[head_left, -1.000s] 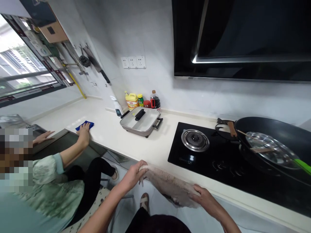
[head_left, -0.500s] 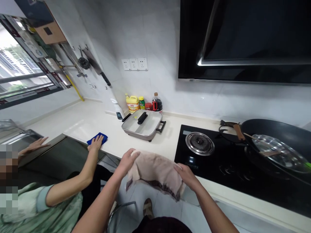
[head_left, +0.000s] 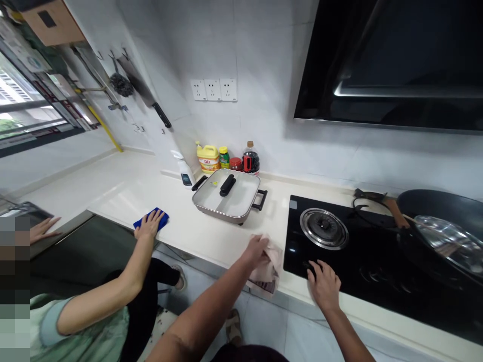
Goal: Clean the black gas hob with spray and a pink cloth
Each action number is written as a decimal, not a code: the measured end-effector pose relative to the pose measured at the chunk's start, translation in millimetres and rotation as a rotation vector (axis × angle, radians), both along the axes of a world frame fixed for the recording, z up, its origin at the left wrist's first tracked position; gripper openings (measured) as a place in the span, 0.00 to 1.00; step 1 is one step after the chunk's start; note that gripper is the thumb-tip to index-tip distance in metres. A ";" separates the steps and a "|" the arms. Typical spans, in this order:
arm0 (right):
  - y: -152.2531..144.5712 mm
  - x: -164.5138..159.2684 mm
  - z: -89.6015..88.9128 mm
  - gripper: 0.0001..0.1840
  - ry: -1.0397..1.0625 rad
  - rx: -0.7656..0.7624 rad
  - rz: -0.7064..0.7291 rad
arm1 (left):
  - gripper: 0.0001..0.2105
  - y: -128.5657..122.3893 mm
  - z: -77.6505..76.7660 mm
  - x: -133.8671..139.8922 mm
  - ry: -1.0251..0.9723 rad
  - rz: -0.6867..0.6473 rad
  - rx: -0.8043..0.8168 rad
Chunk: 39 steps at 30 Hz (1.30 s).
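Note:
My left hand point(head_left: 257, 250) presses a beige cloth point(head_left: 267, 269) onto the white counter point(head_left: 211, 236) near its front edge; part of the cloth hangs over that edge. My right hand point(head_left: 323, 284) rests flat, fingers spread, on the front left corner of the black glass hob point(head_left: 362, 261). It holds nothing. The hob's left burner point(head_left: 323, 229) lies just beyond both hands.
A lidded square electric pan point(head_left: 229, 195) stands behind my left hand, with bottles point(head_left: 226, 158) at the wall. A black wok point(head_left: 445, 236) with a steel lid sits at the right. A co-worker's hand point(head_left: 150, 224) presses a blue cloth point(head_left: 161, 221) on the counter at left.
Both hands held the beige cloth stretched in the air before. Now the left hand alone bunches it on the counter, and the right hand has let go and landed on the hob.

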State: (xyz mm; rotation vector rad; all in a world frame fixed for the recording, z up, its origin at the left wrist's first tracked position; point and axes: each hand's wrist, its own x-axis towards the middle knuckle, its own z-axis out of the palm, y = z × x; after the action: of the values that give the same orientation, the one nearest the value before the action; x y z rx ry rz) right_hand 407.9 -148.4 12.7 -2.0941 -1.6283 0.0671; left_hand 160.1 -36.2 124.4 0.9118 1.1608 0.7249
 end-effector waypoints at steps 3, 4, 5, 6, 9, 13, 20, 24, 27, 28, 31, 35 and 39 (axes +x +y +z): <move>-13.1 8.9 -15.8 0.27 -0.096 0.055 0.063 | 0.26 -9.3 -12.8 2.1 0.134 -0.123 0.035; -14.2 9.5 -17.6 0.28 -0.110 0.060 0.069 | 0.25 -12.6 -15.4 -3.3 0.189 -0.153 0.065; -14.3 9.2 -18.1 0.28 -0.119 0.060 0.067 | 0.23 -15.7 -17.4 -10.5 0.249 -0.174 0.104; -13.9 8.4 -17.7 0.27 -0.123 0.059 0.062 | 0.20 -18.6 -18.7 -18.6 0.314 -0.187 0.148; -12.1 5.6 -14.6 0.27 -0.126 0.056 0.054 | 0.16 -27.2 -19.3 -36.6 0.507 -0.189 0.296; -12.7 4.9 -13.4 0.27 -0.141 0.053 0.042 | 0.21 -43.5 -19.1 -23.6 0.664 -0.259 0.469; -15.9 10.7 -25.1 0.28 -0.189 0.081 0.054 | 0.38 -55.9 -47.5 11.2 0.852 -0.568 0.628; -17.9 13.6 -29.1 0.28 -0.177 0.094 0.064 | 0.40 -24.9 -59.3 9.1 0.892 -0.606 0.689; -18.3 16.9 -31.1 0.27 -0.162 0.106 0.067 | 0.36 14.3 -58.5 9.6 0.944 -0.544 0.721; -18.2 18.3 -32.3 0.27 -0.155 0.110 0.064 | 0.33 27.9 -57.3 10.1 0.960 -0.528 0.732; -18.0 22.5 -36.6 0.27 -0.133 0.122 0.055 | 0.27 61.0 -53.1 10.7 0.995 -0.499 0.765; -20.3 25.2 -37.9 0.28 -0.124 0.085 0.049 | 0.22 65.8 -48.0 1.4 1.021 -0.496 0.805; -23.8 26.5 -34.9 0.28 -0.149 0.020 0.051 | 0.22 28.5 -42.3 -34.7 1.040 -0.540 0.816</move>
State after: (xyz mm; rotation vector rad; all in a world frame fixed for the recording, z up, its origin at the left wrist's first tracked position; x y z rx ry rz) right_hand 434.4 -172.2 -22.2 -2.0853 -1.7618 -0.0907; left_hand 125.5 -7.7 82.1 2.3645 1.3834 0.2110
